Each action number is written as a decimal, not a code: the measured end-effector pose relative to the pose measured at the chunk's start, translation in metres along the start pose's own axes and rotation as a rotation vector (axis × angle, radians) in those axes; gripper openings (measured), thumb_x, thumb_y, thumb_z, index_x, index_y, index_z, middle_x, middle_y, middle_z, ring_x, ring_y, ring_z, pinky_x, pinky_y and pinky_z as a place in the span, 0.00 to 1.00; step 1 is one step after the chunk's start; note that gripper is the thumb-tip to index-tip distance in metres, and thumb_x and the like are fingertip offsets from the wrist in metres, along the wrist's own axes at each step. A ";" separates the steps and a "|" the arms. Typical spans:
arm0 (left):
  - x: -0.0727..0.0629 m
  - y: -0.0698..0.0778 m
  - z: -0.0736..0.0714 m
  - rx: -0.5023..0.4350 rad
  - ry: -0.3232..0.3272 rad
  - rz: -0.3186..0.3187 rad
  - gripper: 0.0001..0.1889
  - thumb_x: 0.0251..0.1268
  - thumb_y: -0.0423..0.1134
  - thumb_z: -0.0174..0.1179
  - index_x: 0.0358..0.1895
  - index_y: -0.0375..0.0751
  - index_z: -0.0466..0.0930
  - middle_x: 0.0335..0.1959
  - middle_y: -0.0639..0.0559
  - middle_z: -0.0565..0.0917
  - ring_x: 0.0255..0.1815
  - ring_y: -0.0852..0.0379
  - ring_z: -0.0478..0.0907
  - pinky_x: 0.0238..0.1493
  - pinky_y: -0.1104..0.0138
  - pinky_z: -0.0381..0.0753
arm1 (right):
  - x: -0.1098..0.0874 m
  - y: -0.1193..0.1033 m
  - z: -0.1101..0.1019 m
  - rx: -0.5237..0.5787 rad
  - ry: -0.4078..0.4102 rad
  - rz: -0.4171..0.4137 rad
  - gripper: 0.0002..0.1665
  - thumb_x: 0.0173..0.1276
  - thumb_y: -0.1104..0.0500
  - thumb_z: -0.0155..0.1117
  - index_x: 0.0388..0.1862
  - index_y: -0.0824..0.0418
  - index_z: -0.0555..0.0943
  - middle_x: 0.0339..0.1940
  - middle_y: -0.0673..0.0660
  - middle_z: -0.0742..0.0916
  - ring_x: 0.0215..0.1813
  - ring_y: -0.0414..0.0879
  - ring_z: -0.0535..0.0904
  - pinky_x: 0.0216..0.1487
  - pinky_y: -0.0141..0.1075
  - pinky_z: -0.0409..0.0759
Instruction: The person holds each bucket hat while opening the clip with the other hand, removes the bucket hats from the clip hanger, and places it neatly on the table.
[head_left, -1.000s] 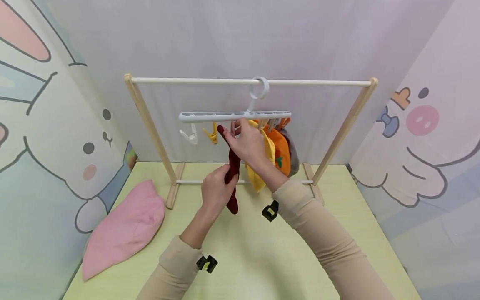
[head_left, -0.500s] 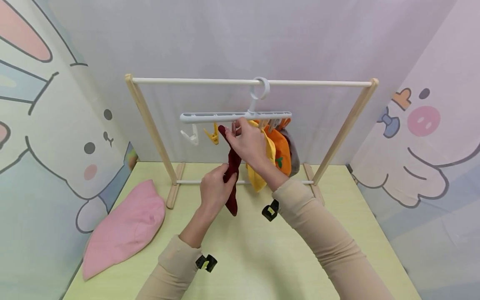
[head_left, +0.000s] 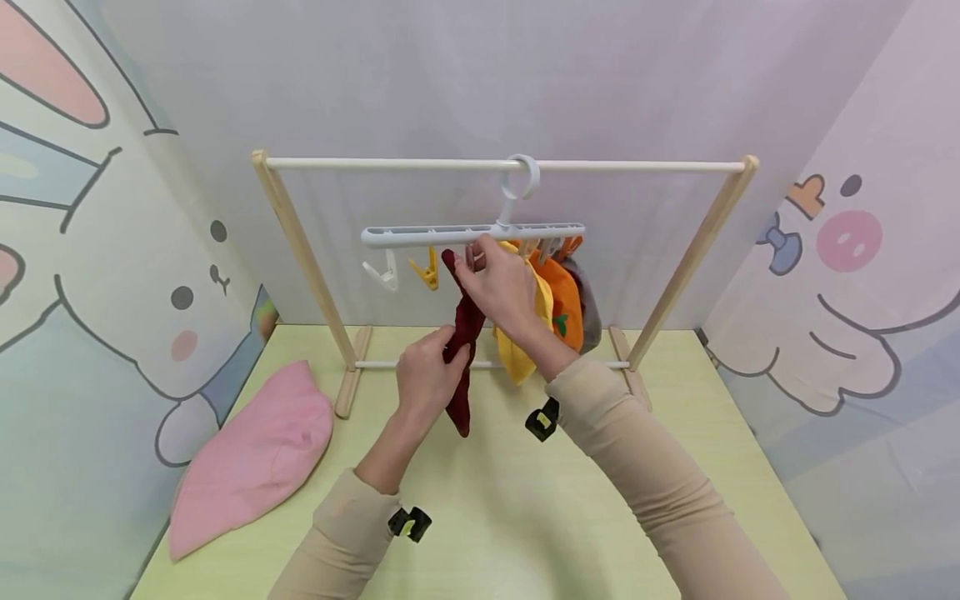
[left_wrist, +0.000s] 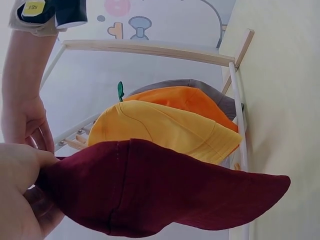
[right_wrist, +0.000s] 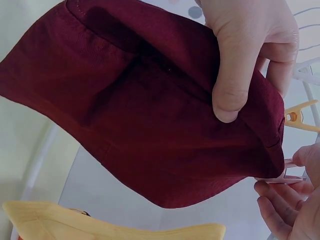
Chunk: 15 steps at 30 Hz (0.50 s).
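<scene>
A maroon bucket hat (head_left: 467, 321) hangs edge-on below the white hanger (head_left: 420, 237). My left hand (head_left: 427, 371) grips it partway down, and in the right wrist view the thumb (right_wrist: 232, 95) lies flat across the cloth. At the hat's upper edge my right hand (head_left: 501, 283) pinches a pale pink clothespin (right_wrist: 292, 177) under the hanger. That clip's jaws meet the hat's edge; whether they bite on it I cannot tell. Just right of the maroon hat hang a yellow hat (left_wrist: 150, 125), an orange hat (left_wrist: 175, 99) and a grey hat (left_wrist: 227, 103).
Left of my hands, a white clip (head_left: 384, 271) and a yellow clip (head_left: 427, 271) dangle from the hanger. Its hook goes over the white rod (head_left: 390, 163) of a wooden-legged rack (head_left: 306, 258). A pink hat (head_left: 258, 458) lies on the table (head_left: 600, 517) at left.
My left hand has shifted slightly left and down, swinging the maroon hat's lower end with it. The right hand stays at the clothespin.
</scene>
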<state>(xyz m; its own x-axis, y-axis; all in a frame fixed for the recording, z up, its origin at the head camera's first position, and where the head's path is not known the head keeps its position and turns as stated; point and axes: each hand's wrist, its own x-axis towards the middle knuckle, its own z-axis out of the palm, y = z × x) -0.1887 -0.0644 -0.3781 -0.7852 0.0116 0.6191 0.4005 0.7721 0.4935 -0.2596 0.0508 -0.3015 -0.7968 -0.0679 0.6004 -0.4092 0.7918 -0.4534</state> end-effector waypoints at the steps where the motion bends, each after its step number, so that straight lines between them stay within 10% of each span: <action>1: 0.000 0.000 0.000 0.001 0.000 0.001 0.03 0.52 0.35 0.64 0.28 0.42 0.79 0.21 0.50 0.82 0.19 0.56 0.76 0.19 0.67 0.71 | 0.000 0.000 0.000 0.001 0.003 0.000 0.13 0.63 0.45 0.58 0.30 0.54 0.75 0.27 0.48 0.86 0.24 0.41 0.78 0.20 0.33 0.68; 15: 0.003 -0.005 -0.003 -0.021 -0.023 -0.033 0.03 0.53 0.34 0.63 0.28 0.42 0.78 0.20 0.50 0.81 0.18 0.57 0.75 0.17 0.67 0.69 | 0.000 0.001 0.000 0.013 0.024 -0.006 0.13 0.63 0.46 0.57 0.30 0.54 0.75 0.24 0.49 0.86 0.19 0.41 0.74 0.16 0.32 0.65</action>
<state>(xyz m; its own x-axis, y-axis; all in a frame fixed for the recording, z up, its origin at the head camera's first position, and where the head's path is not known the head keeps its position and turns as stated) -0.1913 -0.0696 -0.3770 -0.8086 0.0015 0.5883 0.3839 0.7591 0.5258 -0.2602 0.0511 -0.3019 -0.7838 -0.0579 0.6183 -0.4196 0.7834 -0.4585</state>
